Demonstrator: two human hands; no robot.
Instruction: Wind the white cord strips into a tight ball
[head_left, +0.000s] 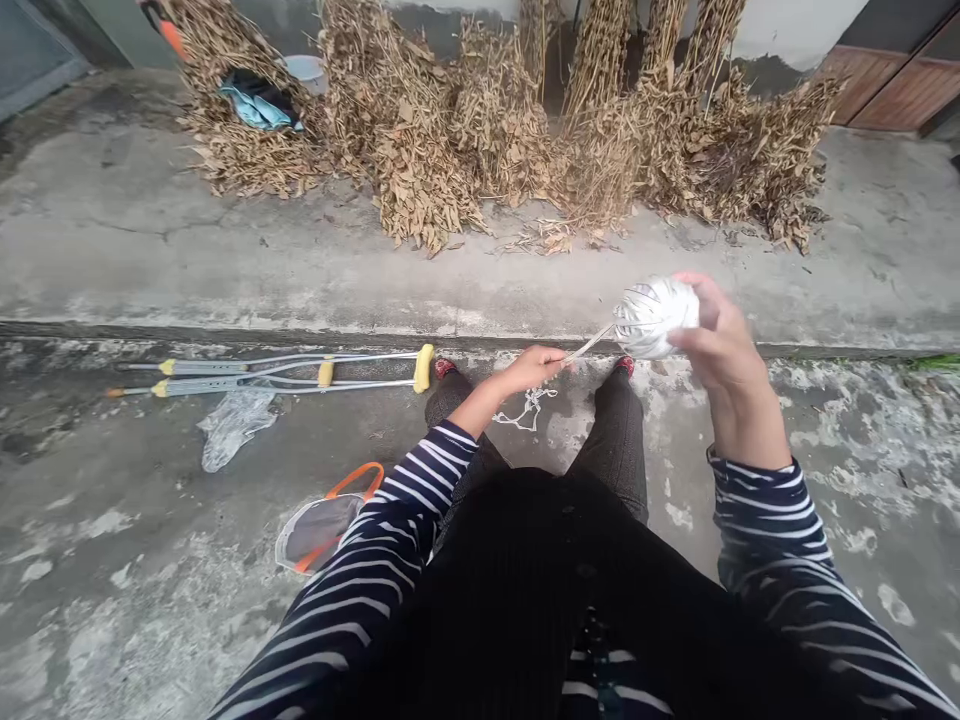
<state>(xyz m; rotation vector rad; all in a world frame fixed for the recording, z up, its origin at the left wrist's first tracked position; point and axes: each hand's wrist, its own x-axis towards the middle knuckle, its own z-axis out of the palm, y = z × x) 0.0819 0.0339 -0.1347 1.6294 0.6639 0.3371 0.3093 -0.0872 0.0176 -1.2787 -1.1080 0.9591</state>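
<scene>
My right hand point(709, 345), slightly blurred, grips a large ball of white twine point(651, 317) out in front of my knees. A taut strand of the twine point(589, 345) runs from the ball down to my left hand point(531, 369), which pinches it between its fingers. Below that hand, a loose tangle of the same twine point(527, 408) lies on the concrete ground point(600, 440) between my feet. Both sleeves are navy with white stripes.
A pair of aluminium crutches point(270, 373) with yellow grips lies to my left, near a clear plastic bag point(234, 428) and a grey orange-trimmed item point(319, 530). Ahead, a concrete step edge point(300, 333) rises to bundles of dried plants point(487, 130) propped against a wall.
</scene>
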